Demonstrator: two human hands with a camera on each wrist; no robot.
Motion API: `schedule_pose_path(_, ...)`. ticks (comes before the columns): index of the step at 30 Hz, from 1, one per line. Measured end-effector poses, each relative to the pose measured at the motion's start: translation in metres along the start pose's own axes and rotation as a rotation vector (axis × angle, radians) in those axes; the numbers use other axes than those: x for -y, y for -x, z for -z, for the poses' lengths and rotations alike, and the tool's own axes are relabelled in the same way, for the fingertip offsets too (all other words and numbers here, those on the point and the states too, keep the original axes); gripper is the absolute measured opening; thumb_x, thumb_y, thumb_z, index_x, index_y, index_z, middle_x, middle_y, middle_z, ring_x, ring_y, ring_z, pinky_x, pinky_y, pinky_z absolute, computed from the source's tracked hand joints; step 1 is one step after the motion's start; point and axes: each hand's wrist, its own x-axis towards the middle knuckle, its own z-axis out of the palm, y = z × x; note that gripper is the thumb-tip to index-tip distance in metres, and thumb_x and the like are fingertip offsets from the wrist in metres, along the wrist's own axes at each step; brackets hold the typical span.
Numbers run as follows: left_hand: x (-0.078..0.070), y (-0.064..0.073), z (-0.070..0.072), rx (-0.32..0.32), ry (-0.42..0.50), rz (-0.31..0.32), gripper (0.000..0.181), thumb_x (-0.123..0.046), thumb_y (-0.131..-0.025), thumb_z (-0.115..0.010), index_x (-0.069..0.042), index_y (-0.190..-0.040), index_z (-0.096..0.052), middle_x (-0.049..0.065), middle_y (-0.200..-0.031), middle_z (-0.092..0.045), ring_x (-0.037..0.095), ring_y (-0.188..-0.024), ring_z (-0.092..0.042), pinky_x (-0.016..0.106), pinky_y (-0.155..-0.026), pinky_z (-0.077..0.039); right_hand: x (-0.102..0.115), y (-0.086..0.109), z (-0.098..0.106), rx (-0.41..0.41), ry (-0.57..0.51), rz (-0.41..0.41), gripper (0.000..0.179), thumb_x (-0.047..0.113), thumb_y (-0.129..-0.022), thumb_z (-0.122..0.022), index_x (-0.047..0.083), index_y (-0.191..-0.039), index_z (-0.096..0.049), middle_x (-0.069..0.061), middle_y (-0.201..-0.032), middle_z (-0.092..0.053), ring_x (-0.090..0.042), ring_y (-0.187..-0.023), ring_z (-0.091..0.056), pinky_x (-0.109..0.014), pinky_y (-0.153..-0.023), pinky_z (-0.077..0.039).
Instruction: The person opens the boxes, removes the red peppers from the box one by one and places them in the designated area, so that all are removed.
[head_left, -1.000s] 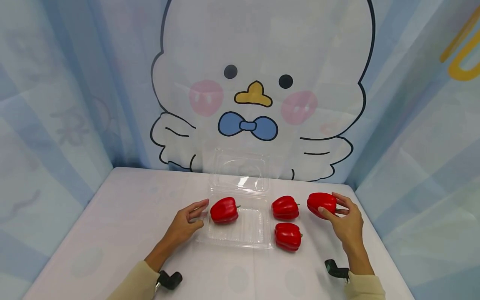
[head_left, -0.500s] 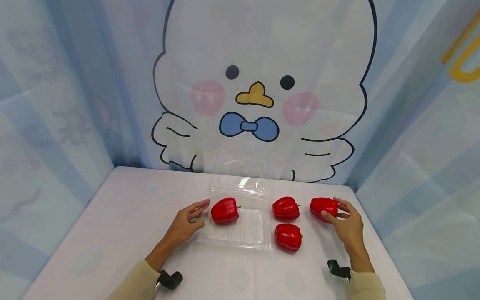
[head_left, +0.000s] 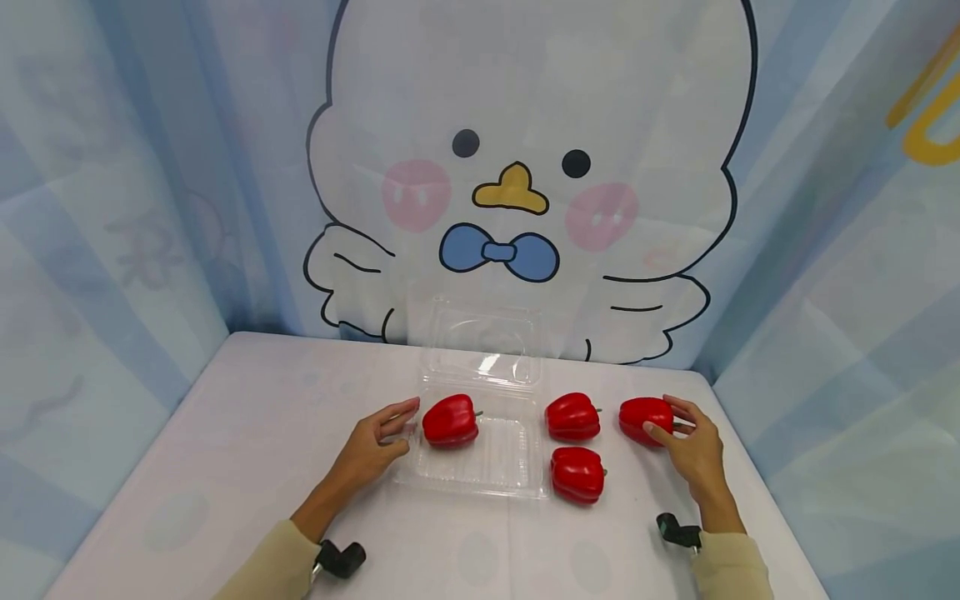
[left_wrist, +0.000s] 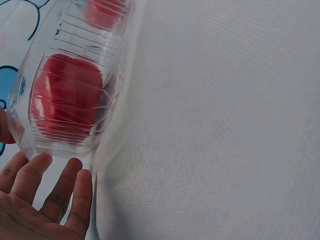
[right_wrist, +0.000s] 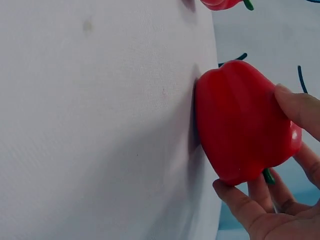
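Observation:
My right hand grips a red bell pepper at its stem end, near the table's right side. In the right wrist view the thumb lies on one side of this bell pepper and fingertips on the other; it sits at or very close to the tabletop. A clear plastic clamshell box stands open at the middle, another red bell pepper in its left half. My left hand touches the box's left side with extended, relaxed fingers. In the left wrist view, fingertips meet the box's end wall.
Two more red bell peppers, one farther back and one nearer, lie just right of the box. Its transparent lid leans up at the back, before a curtain printed with a cartoon bird. White cloth covers the table.
My right hand has shifted the gripped bell pepper slightly right and down, then stayed nearly still. The left hand, box and other peppers have kept their places.

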Motion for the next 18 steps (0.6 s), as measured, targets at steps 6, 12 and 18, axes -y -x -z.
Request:
schedule_pose_path(6, 0.000, 0.000, -0.001, -0.002, -0.008, 0.002, 0.068, 0.001, -0.093, -0.063, -0.012, -0.158, -0.050, 0.009, -0.163, -0.051, 0.036, -0.151, -0.050, 0.049, -0.114, -0.051, -0.009, -0.008, 0.000, 0.004, -0.007, -0.006, 0.072, 0.029, -0.100, -0.073, 0.018, -0.163, -0.042, -0.024, -0.162, -0.044, -0.046, -0.142, -0.049, -0.054, -0.107, -0.058)
schedule_pose_path(12, -0.002, 0.002, -0.001, -0.001, -0.003, 0.006, 0.068, 0.001, -0.093, -0.063, -0.012, -0.158, -0.050, 0.010, -0.163, -0.051, 0.036, -0.151, -0.050, 0.049, -0.114, -0.051, -0.012, -0.010, 0.000, 0.004, -0.032, -0.010, 0.070, 0.028, -0.102, -0.071, 0.017, -0.164, -0.041, -0.025, -0.163, -0.043, -0.048, -0.145, -0.049, -0.057, -0.113, -0.050)
schedule_pose_path(18, -0.002, 0.002, -0.001, -0.001, -0.007, 0.003, 0.067, 0.001, -0.093, -0.063, -0.012, -0.158, -0.050, 0.009, -0.163, -0.051, 0.035, -0.151, -0.051, 0.046, -0.114, -0.052, -0.016, -0.011, 0.001, 0.005, -0.034, -0.016, 0.072, 0.031, -0.102, -0.071, 0.018, -0.165, -0.038, -0.026, -0.164, -0.042, -0.048, -0.146, -0.047, -0.057, -0.114, -0.049)
